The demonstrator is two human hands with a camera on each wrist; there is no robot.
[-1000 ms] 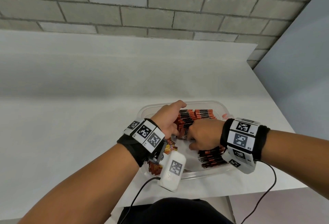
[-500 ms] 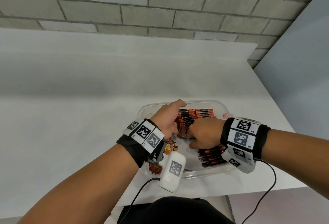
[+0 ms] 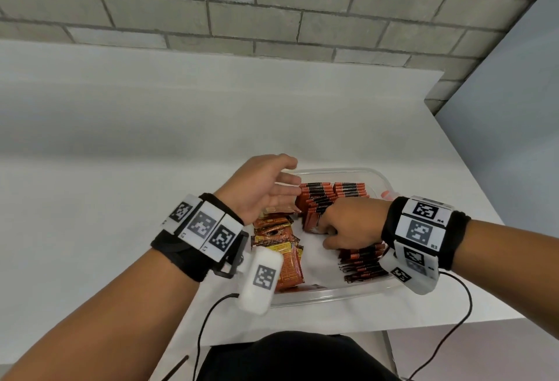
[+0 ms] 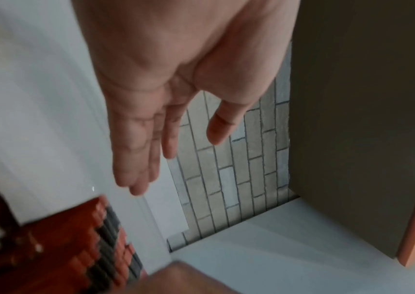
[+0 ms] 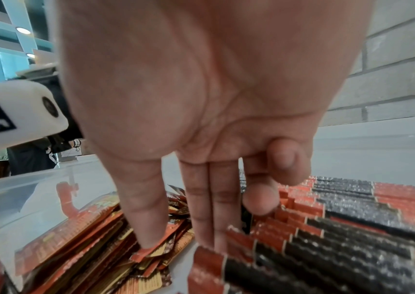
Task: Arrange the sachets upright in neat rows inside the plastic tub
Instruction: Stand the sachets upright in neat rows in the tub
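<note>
White table (image 3: 121, 199) — tub (image 3: 332, 294); sachets (image 3: 331, 191) upright, rows running toward wall.

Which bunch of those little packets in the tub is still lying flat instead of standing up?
The loose pile at the left of the plastic tub, below the left hand. Its packets lie face up and overlapping; the other groups stand on edge in rows.

Grey brick wall (image 3: 272, 11) behind white table (image 3: 121, 169); blue-grey panel (image 3: 514, 108) at right.
</note>
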